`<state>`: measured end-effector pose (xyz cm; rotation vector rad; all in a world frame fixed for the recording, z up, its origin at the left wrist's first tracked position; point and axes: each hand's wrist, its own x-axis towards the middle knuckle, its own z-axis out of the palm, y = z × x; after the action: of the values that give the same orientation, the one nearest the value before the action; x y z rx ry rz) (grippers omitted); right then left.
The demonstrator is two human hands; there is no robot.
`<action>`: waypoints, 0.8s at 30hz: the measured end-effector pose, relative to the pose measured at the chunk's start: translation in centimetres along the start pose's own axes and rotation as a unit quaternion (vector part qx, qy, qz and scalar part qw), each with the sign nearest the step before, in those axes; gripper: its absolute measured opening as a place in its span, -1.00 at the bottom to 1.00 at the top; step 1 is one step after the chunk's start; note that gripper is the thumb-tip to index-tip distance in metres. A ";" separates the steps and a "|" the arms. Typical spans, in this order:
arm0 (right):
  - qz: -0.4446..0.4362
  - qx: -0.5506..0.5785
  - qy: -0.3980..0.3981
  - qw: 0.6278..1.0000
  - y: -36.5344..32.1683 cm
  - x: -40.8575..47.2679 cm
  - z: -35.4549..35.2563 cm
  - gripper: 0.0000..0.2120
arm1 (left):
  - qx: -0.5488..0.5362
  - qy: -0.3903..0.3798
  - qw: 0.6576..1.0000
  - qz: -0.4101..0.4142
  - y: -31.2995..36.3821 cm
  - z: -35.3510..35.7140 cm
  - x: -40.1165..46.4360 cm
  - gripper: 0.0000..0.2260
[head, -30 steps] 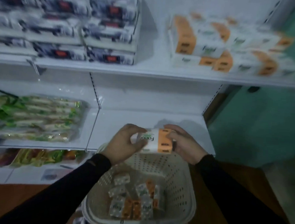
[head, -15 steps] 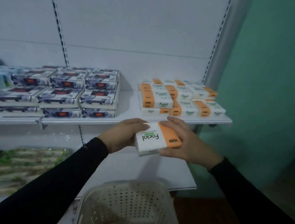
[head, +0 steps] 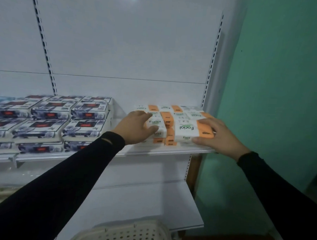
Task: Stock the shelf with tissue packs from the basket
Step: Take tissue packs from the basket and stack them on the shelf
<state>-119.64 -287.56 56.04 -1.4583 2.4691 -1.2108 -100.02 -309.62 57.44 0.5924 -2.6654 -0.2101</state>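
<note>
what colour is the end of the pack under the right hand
Orange, on an otherwise white tissue pack with green "Facial" lettering; the head view shows it beside the right hand.

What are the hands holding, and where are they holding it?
The right hand grips the orange end of a Facial tissue pack on the shelf. The left hand rests on a neighbouring pack, gripping nothing.
</note>
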 end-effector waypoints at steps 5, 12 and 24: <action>0.004 -0.026 -0.039 0.999 1.9 3.3 0.3 -0.24 | 0.117 -0.095 0.988 -0.011 -0.1 2.8 3.2 -0.43; -0.019 -0.076 -0.104 0.991 2.0 5.7 2.1 -0.28 | 0.090 -0.092 0.991 -0.031 -1.2 3.5 3.0 -0.20; -0.048 -0.105 -0.093 0.989 1.1 5.1 4.1 -0.45 | 0.070 -0.097 0.992 -0.032 -1.5 3.9 3.3 -0.14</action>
<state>-121.75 -293.62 54.26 -1.6725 2.4859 -0.8031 -103.77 -312.16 54.72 0.7348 -2.8693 -0.1048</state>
